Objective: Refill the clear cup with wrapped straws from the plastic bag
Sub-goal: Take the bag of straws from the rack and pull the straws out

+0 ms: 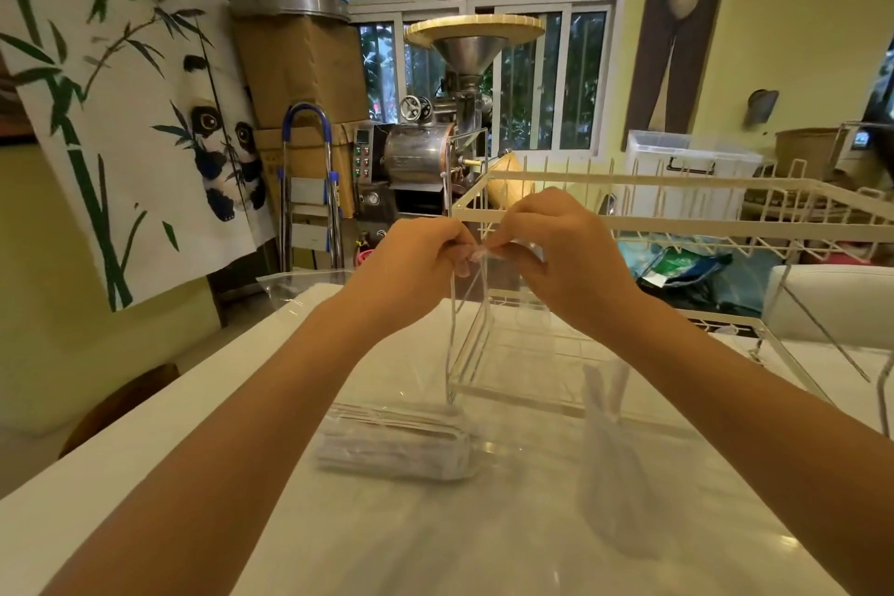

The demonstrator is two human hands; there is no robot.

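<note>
Together — hands (488,257) pinching clear plastic (467,305)

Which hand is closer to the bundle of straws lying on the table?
Left, slightly. The left hand is raised above the bundle of straws. The right hand is raised too, farther over to the right.

Both bare forearms reach forward and converge, hands raised and nearly meeting. The left hand (416,257) is curled — fingers folded in, thumb pinched against them. The right hand (556,252) mirrors it, its grip pinched shut at the fingertips, knuckles uppermost.
</note>
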